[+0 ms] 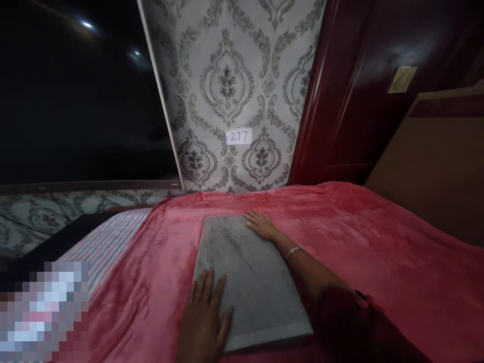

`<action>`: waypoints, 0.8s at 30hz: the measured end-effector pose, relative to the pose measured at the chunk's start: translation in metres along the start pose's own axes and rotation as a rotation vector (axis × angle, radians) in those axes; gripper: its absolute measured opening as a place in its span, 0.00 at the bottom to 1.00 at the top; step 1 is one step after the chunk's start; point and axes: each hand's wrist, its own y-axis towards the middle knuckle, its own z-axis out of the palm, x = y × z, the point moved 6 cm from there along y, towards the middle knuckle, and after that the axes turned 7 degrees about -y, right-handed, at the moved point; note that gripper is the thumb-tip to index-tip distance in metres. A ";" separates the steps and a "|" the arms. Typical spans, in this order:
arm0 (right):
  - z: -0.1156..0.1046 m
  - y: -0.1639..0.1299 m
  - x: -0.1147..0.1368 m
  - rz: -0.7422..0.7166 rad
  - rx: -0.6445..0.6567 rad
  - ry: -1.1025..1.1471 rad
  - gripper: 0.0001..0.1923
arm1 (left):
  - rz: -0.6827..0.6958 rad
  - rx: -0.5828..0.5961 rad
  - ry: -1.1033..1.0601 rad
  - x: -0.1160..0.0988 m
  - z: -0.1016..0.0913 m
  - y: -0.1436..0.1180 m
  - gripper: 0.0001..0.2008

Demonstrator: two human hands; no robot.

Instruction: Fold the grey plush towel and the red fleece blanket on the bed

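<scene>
**Both hands flat on a folded grey cloth on a red bed**

I look down from my head camera at a bed covered with a red fleece blanket point(359, 242), which fills the lower and right parts of the frame. In the lower middle lies a grey folded cloth point(249, 272), a flat rectangle resting on the blanket, its long side running away from me.

My left hand point(206, 317) sits at the bottom centre, palm down on the near left corner of the cloth; its grip is spread, fingers apart and flat, pinching nothing. My right hand point(260, 225) reaches to the far right corner of the cloth, also flat, fingers loosely extended, holding nothing. A thin bracelet point(293, 251) circles that wrist, and a dark red sleeve point(351, 322) covers the forearm at lower right.

At lower left, a striped sheet point(104, 242) shows beside the blanket. Above, in the upper centre, patterned grey wallpaper point(230, 80) carries a small white label reading 277 point(238, 136). A dark window point(75, 101) fills the upper left; dark red wood panelling point(340, 101) stands at upper right.
</scene>
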 end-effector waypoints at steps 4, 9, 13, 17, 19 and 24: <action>0.004 0.001 -0.004 0.015 -0.005 0.000 0.32 | 0.016 -0.013 -0.006 0.000 -0.002 0.002 0.26; -0.007 -0.007 0.009 -0.008 -0.002 -0.033 0.32 | -0.012 0.007 -0.049 0.003 -0.001 0.004 0.25; -0.007 -0.037 0.047 -0.192 0.042 -0.042 0.33 | -0.028 -0.019 -0.105 0.005 -0.002 0.003 0.23; 0.003 -0.105 0.106 -0.490 0.069 0.025 0.36 | -0.069 -0.154 -0.198 0.013 -0.012 0.000 0.22; 0.006 -0.143 0.133 -0.622 0.111 0.098 0.35 | -0.101 -0.218 -0.276 0.019 -0.019 -0.002 0.20; -0.006 -0.183 0.162 -0.812 0.227 0.278 0.31 | -0.149 -0.283 -0.311 0.030 -0.037 -0.018 0.16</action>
